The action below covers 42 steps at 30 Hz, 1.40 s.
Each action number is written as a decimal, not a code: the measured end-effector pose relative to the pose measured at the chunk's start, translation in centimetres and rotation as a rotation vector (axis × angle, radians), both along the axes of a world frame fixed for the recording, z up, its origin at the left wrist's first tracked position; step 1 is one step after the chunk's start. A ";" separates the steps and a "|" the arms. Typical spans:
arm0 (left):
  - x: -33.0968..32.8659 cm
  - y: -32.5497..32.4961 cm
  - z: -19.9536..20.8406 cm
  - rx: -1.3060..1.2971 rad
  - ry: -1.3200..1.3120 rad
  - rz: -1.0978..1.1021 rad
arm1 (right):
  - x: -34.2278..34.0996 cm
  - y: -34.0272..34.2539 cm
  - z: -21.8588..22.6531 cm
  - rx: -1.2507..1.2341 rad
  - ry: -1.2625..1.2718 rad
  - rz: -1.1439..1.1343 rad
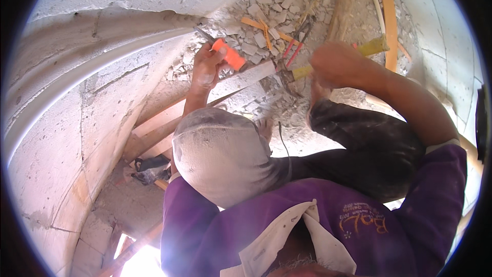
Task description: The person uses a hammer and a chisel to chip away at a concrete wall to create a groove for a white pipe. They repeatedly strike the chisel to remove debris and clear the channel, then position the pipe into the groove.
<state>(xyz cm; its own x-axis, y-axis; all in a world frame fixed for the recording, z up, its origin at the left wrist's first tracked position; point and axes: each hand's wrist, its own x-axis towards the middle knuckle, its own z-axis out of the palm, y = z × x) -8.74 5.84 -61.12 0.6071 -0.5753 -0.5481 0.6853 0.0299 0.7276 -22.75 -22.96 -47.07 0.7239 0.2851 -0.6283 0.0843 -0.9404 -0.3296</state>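
Observation:
My left hand (206, 65) is closed around the orange handle of a chisel (229, 54). Its metal blade slants up and left toward the base of the wall and the white pipe. In my right hand (335, 64) is a hammer (371, 47), gripped by its yellow handle. The hammer's dark head hangs left of that hand, a short way right of the chisel's butt end and apart from it. A long pale beam (251, 78) lies beneath both tools. Just beyond the hammer, pliers (294, 52) with red handles rest on the rubble.
A white pipe (97, 64) curves along a rough groove in the left wall (56, 102). Broken rubble (277, 7) covers the floor ahead. Wooden planks (388, 20) lie at the far right, others by the left wall near a dark bundle (151, 166). My bent knees are close below.

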 end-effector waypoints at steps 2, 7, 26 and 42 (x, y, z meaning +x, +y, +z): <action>-0.1 -1.3 -0.2 -0.077 0.039 0.055 | 0.2 0.1 0.0 0.003 -0.006 0.001; 0.7 -2.7 -0.4 -0.187 0.066 0.160 | 0.5 0.1 0.3 0.006 -0.020 -0.002; 2.1 -5.4 -1.0 -0.199 0.043 0.287 | 9.3 2.4 4.2 -0.054 0.000 0.277; 1.8 -3.9 -1.9 -0.126 0.036 0.324 | 10.7 2.7 5.3 -0.130 -0.156 0.263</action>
